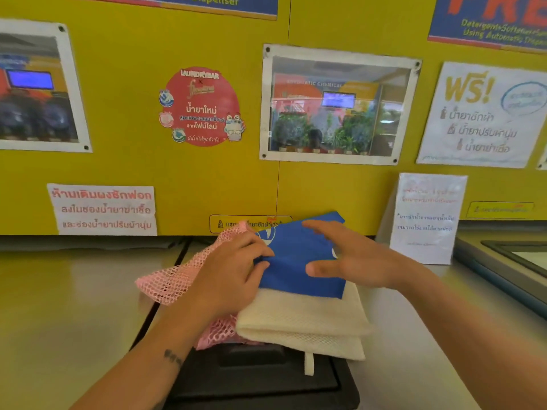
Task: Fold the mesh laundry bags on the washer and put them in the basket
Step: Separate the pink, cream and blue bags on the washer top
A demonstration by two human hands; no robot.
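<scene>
Blue cloth, smooth and flat-woven, lies under both my hands. The fingers of my left hand (233, 270) are curled narrow, pinching the blue bag (299, 261) at its left edge, knuckles up, wrist angled in from the lower left. My right hand (352, 258) is spread wide and flat, palm down over the right side of the blue bag, thumb stretched along its near part, holding nothing.

The blue bag carries a white printed mark, mostly hidden by my hands. It sits on top of a cream mesh bag (305, 324), fine-holed, folded into a thick rectangle with a small white loop tag hanging from its near edge. To the left, under my left hand, a pink mesh bag (174, 282) with wide open netting lies crumpled and unfolded, one part poking out below the cream one.

The pile rests on the grey metal washer top (65, 306), across a dark seam and over a black recessed lid (260, 377). Bare metal stretches to the left and to the right of the pile. Behind stands a yellow wall (207, 179) covered in notices, and a white paper sign (426, 217) leans just right of my right hand.
</scene>
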